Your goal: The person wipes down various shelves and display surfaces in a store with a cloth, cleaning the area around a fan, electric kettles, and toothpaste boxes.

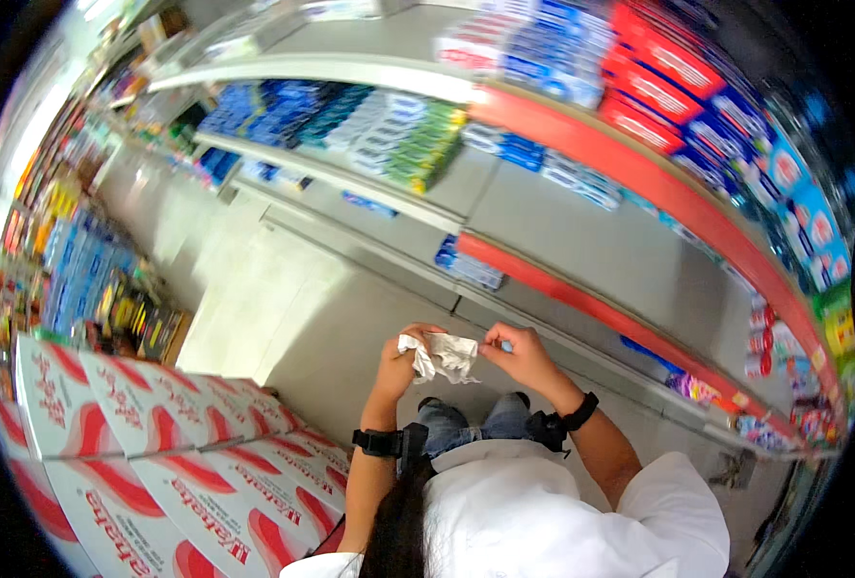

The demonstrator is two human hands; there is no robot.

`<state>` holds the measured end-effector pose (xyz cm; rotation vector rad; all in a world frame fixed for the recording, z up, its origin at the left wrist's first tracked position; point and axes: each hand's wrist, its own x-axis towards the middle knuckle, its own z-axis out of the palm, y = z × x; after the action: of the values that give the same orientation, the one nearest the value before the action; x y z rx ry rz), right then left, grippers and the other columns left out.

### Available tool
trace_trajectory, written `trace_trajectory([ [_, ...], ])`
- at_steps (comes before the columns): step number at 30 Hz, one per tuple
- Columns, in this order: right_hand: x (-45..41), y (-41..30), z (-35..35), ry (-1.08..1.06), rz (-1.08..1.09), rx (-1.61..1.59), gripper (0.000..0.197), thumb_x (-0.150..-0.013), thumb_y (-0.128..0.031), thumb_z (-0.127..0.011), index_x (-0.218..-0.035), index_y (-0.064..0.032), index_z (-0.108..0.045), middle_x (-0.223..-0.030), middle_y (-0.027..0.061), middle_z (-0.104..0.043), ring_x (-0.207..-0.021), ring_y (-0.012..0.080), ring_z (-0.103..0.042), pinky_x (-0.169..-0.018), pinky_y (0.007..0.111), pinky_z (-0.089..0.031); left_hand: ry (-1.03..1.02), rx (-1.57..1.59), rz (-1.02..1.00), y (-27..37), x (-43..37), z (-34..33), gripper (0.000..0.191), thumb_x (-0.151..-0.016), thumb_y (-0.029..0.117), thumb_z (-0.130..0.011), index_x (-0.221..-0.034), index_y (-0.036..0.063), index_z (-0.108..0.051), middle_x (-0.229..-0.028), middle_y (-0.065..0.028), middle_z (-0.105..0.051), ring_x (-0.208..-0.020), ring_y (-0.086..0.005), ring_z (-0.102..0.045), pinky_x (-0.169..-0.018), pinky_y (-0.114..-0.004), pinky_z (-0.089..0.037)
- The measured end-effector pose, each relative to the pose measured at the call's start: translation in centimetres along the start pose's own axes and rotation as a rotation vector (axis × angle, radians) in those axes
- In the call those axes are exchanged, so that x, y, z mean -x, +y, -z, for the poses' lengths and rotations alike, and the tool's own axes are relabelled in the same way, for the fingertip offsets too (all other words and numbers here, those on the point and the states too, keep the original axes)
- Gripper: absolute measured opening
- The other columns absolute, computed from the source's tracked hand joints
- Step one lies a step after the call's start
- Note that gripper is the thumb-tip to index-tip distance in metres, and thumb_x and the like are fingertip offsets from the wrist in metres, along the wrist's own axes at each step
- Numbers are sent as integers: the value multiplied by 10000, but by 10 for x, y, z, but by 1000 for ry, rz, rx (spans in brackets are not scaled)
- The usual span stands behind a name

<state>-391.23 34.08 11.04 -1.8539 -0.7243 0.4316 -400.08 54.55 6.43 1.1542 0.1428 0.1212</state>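
A crumpled whitish cloth or paper hangs between my two hands in front of my body. My left hand grips its left side, fingers closed around the folds. At its right edge, my right hand pinches a corner between thumb and fingertips. Something small and pale blue shows by the right palm; I cannot tell what it is. Black straps are around both forearms near the wrists.
Retail shelving with red and white edge strips runs across the front and right, holding toothpaste boxes. Stacked white-and-red Wahaha cartons stand at the left. Pale floor lies between, with more goods at the far left.
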Motion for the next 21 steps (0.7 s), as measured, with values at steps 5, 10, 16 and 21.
trace_trajectory([
  [5,-52,-41,-76,-204,174,229,267,-836,-236,-618,-705,-9,-573,-547,171,-508,-460,270,-530,-462,376,-392,280,-128,50,37,44,80,251,-742,-35,-394,-872,5,-604,-1068,-143,-590,-924,-221,-569,-766,-304,-464],
  [10,-106,-55,-145,-356,368,235,315,-856,-245,-582,-661,-6,-515,-565,194,-473,-504,352,-486,-472,392,-376,432,457,64,42,67,148,372,-899,211,-396,-1104,-44,-573,-1071,-123,-588,-1008,-218,-548,-844,-327,-438],
  [16,-195,-54,-213,-594,441,250,329,-862,-281,-564,-659,-24,-531,-584,193,-506,-539,380,-514,-504,422,-404,872,278,-118,77,55,226,333,-839,42,-527,-1171,11,-508,-1064,-109,-545,-970,-208,-548,-822,-313,-469],
  [21,-300,-63,-276,-688,456,251,346,-868,-296,-553,-653,-26,-537,-581,193,-522,-534,387,-524,-495,432,-410,1081,362,-199,88,35,337,354,-674,-145,-493,-965,54,-526,-807,7,-435,-753,-110,-521,-692,-257,-487],
])
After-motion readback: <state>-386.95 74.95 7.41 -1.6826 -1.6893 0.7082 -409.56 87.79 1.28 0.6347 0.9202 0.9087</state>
